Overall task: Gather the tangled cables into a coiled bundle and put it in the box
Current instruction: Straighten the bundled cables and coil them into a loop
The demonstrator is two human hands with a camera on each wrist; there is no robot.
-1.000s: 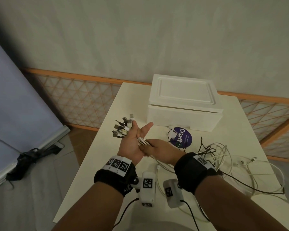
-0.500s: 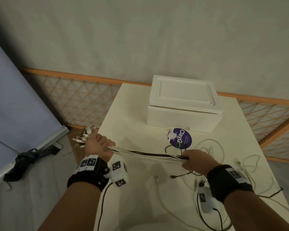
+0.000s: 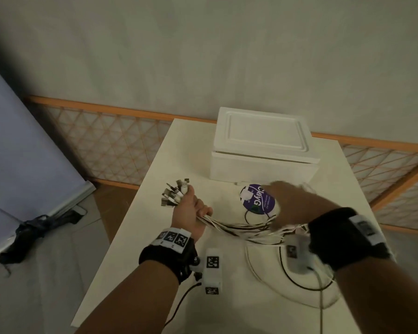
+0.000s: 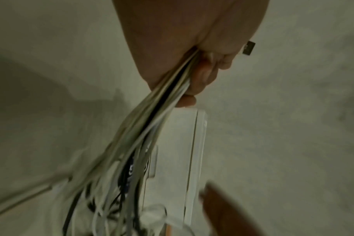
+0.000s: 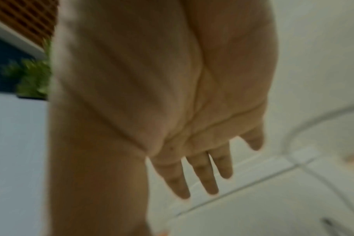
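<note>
My left hand [image 3: 191,210] grips a bundle of white and black cables [image 3: 237,229] near their plug ends [image 3: 175,192], which fan out above the fist. In the left wrist view the fingers [image 4: 202,76] curl round the cables [image 4: 152,121]. The bundle runs right across the white table [image 3: 169,165] to loose loops [image 3: 299,280] by my right wrist. My right hand [image 3: 292,203] hovers blurred above the cables with fingers [image 5: 202,172] straight and spread, holding nothing. The white foam box [image 3: 263,145] stands at the back with its lid on.
A purple round label [image 3: 260,200] with a white plug on it lies in front of the box. The table's left edge is near my left hand. An orange lattice fence [image 3: 111,141] runs behind; a dark cloth [image 3: 34,227] lies on the floor at left.
My right hand let go of the bundle and lifted toward the box, fingers spread. My left hand moved right and forward over the table with the plug ends.
</note>
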